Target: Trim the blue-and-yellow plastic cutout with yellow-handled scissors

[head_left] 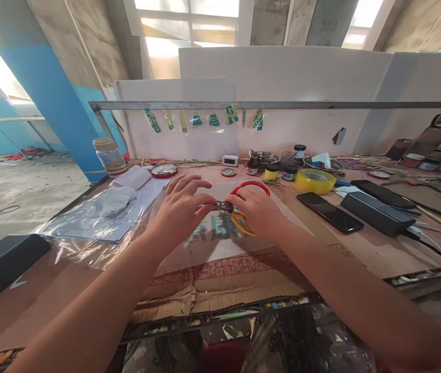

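Observation:
A pair of scissors (226, 206) with dark blades, one red handle loop and one yellow one is held level above the worktable. My right hand (257, 210) is closed around the handles near the pivot. At the blade end, my left hand (183, 207) pinches with thumb and finger, its other fingers stretched forward. The blade tips are hidden there, and whether a small piece is between those fingers I cannot make out. Beneath both hands lies a translucent sheet (220, 249) with green lettering (220, 228), partly covered by the hands.
Cardboard (166, 305) lines the front edge. Paper in clear plastic (99, 223) lies left, near a glass jar (109, 158). To the right are a tape roll (315, 181), a phone (329, 212) and a black power brick (378, 212). Small paint jars (270, 172) stand behind.

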Demonstrator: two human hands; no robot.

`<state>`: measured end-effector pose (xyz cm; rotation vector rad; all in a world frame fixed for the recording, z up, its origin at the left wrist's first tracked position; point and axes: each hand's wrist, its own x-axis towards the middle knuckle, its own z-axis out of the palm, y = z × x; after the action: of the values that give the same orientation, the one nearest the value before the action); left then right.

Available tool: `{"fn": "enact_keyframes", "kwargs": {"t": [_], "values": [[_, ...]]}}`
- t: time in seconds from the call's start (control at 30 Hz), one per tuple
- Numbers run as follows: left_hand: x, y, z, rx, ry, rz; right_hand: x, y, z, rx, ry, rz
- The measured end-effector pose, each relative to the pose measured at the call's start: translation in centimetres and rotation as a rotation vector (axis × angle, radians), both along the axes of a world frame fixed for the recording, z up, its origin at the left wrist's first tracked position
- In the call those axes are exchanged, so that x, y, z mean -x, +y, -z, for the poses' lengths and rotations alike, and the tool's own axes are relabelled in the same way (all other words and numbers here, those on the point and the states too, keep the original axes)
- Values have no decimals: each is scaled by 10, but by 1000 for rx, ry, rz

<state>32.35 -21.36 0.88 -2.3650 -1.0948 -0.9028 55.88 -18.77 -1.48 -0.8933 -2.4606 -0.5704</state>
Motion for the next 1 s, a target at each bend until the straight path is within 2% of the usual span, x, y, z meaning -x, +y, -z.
{"fn": "enact_keyframes", "kwargs": {"t": [0.2, 0.37, 0.47, 0.6, 0.73, 0.83, 1.0], "values": [[-1, 4, 0, 88, -40, -46, 1, -2, -1, 24, -33, 30], [21, 16, -6, 118, -332, -244, -4, 1, -5, 134, 83, 59], [35, 29, 2, 242, -386, -285, -3, 2, -15, 235, 180, 137], [39, 39, 29, 364, -287, -300, 5, 6, -30, 369, 258, 161], [31, 37, 46, 383, -173, -299, 11, 19, -37, 337, 247, 102], [25, 41, 44, 369, -76, -302, 6, 27, -36, 305, 291, 91], [15, 63, 33, 402, 94, -226, -15, 27, -34, 368, 396, 119]]}}
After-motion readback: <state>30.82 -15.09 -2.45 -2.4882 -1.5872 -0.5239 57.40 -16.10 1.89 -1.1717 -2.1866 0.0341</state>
